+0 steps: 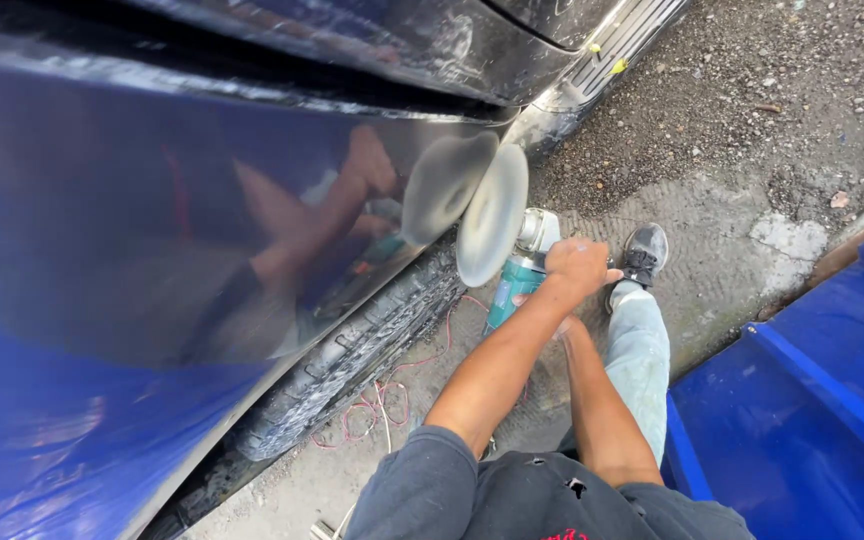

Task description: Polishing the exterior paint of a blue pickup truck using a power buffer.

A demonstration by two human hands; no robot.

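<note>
The blue car body panel [152, 230] fills the left of the view, glossy and reflecting the person, with the tyre [352, 360] under it on the gravel ground [752, 120]; a blue container [812, 400] stands at the right. The polishing seems to be in progress: the polisher [520, 270] holds its round foam pad [492, 215] just at the panel; the next pass, I judge, needs the pad flat and steady pressure. The left hand [577, 265] is wrapped on the machine top; the right hand [559, 325] is mostly hidden, so I cannot tell its grip; a red cord [382, 400] lies below.
</note>
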